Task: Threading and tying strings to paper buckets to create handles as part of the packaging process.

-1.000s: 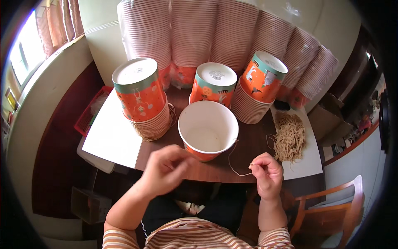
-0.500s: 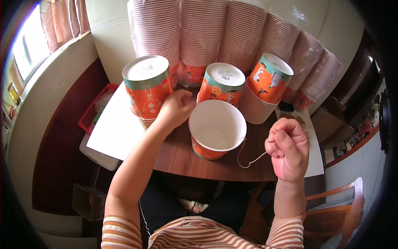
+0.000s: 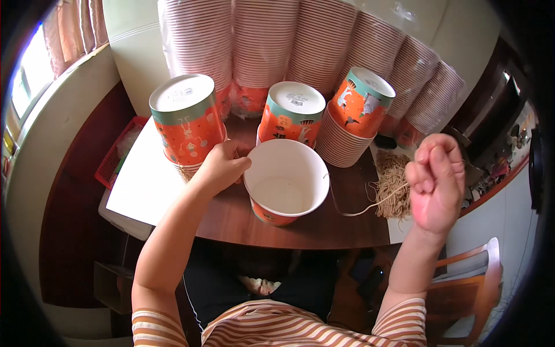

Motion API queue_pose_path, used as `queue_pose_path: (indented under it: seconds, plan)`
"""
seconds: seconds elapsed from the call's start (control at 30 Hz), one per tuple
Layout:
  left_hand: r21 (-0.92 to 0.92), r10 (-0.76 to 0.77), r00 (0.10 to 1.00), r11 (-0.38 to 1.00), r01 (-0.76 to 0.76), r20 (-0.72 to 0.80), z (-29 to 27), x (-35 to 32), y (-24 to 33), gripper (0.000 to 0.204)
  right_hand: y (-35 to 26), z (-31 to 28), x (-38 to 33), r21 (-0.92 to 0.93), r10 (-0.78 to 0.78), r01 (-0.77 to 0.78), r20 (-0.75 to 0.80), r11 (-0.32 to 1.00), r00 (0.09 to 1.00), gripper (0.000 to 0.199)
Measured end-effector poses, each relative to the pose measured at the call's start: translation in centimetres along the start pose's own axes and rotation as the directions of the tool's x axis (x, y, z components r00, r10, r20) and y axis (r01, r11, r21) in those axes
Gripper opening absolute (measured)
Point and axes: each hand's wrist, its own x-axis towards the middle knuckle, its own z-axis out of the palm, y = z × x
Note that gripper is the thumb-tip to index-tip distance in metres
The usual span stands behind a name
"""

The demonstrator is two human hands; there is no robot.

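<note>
Currently, a thin beige string (image 3: 355, 214) is pinched btwn thumb & fingers of the R hand (image 3: 436, 176), raised near a shaggy beige fibre bundle (image 3: 387, 173). Its other end is seen at the R rim of an open, white-lined orange paper bucket (image 3: 286, 185), set upright on the brown wooden desk (image 3: 347, 234). The L hand (image 3: 222, 165) is held w/ fingers curled by the L rim; whether anything's gripped can't be told.

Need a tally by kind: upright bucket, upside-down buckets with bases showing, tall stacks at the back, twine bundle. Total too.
Upright paper bucket: 1
Upside-down orange-and-green paper buckets, bases showing: 3
Tall bucket stacks at the back: 6
Tan twine bundle: 1
Total: 11, each stack counted as one
</note>
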Motion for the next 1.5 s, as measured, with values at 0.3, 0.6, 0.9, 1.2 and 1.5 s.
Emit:
queue_pose_path:
  seconds: [0.3,0.6,0.9,1.2,1.5]
  plan:
    - [-0.174,-0.175,0.984,0.969,0.178,0.033,0.7,-3.0,0.4,0.042,-3.3,-0.2,4.1,-0.240,-0.015,0.050,0.145,0.970,0.989,0.020]
    - [-0.574,-0.267,0.950,0.758,0.312,0.164,1.7,-5.0,-1.6,0.047,2.2,6.6,0.8,-0.552,0.346,0.002,0.525,0.834,0.778,0.008]
    - [-0.527,-0.075,0.997,0.848,0.054,-0.018,2.8,-6.9,-3.3,0.023,12.0,5.0,1.1,-0.655,0.715,-0.342,0.463,0.674,0.523,0.014]
    - [-0.388,0.075,0.975,0.909,-0.154,-0.211,5.2,-8.6,-5.4,0.014,14.5,5.3,1.4,-0.703,0.760,-0.328,0.473,0.631,0.447,0.016]
    - [-0.241,0.208,0.926,0.926,-0.290,-0.314,5.8,-8.3,-6.4,0.013,15.4,5.4,1.3,-0.728,0.807,-0.371,0.435,0.576,0.401,0.012]
